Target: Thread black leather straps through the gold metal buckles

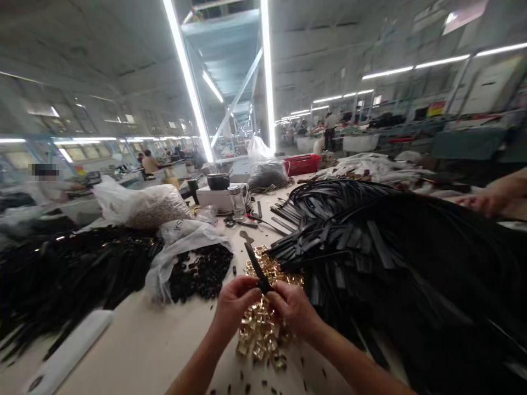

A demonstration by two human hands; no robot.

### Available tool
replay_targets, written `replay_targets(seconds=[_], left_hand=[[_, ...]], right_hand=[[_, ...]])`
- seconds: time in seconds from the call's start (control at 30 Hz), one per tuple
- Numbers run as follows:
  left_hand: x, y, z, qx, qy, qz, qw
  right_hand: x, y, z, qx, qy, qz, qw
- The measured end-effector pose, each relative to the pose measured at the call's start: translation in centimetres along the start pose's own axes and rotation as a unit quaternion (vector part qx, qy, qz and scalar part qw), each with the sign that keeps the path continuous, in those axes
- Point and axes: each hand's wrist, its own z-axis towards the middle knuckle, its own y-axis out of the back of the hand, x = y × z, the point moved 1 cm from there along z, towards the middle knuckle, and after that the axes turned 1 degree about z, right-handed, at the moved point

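Note:
Between my two hands is a black strap (256, 262), its free end pointing up and away from me. My left hand (236, 300) pinches it from the left, fingers closed. From the right, my right hand (293, 307) grips the same strap close to the left fingertips. Whether a small part sits between the fingers is hidden. Beneath and beyond both hands lies a pile of gold metal buckles (261, 334). Left of them, a clear plastic bag (158, 274) lies open, with small black loops (201, 274) spilling from it.
A large heap of black straps (349, 219) covers the right side. More black straps (82, 269) lie at left, near a white flat bar (72, 351). A glass jar (237, 202), a red crate (302, 163) and a filled bag (144, 206) stand behind. Another person's hand (486, 198) is at right.

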Motion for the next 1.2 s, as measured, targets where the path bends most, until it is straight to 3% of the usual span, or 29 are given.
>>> replay_targets(seconds=[0.27,0.5,0.6,0.7,0.77,0.87,1.03,1.2], left_hand=[[0.8,-0.6,0.1,0.058,-0.007,0.044,0.997],[1.0,-0.3,0.2,0.043,-0.074,0.151,0.985],[0.6,-0.5,-0.1,0.062,-0.079,0.164,0.981],[0.2,-0.5,-0.2,0.076,-0.025,0.093,0.992],[0.3,-0.3,-0.1,0.055,0.024,0.014,0.998],[0.5,-0.1,0.1,0.032,0.077,-0.079,0.993],[0.6,-0.5,-0.4,0.075,0.152,-0.153,0.974],[0.7,-0.3,-0.7,0.092,0.196,-0.248,0.944]], right_hand=[[0.1,-0.2,0.0,0.03,-0.022,0.081,0.996],[0.8,-0.1,-0.2,0.082,-0.019,0.131,0.988],[0.9,0.1,-0.1,0.062,-0.031,0.126,0.99],[0.7,0.4,0.1,0.022,-0.036,0.114,0.993],[0.9,0.7,0.1,0.02,-0.033,0.115,0.993],[1.5,0.8,-0.2,0.068,-0.045,0.134,0.988],[2.0,0.4,-0.5,0.13,-0.043,0.156,0.978],[1.3,0.1,-0.4,0.163,-0.078,0.252,0.951]])
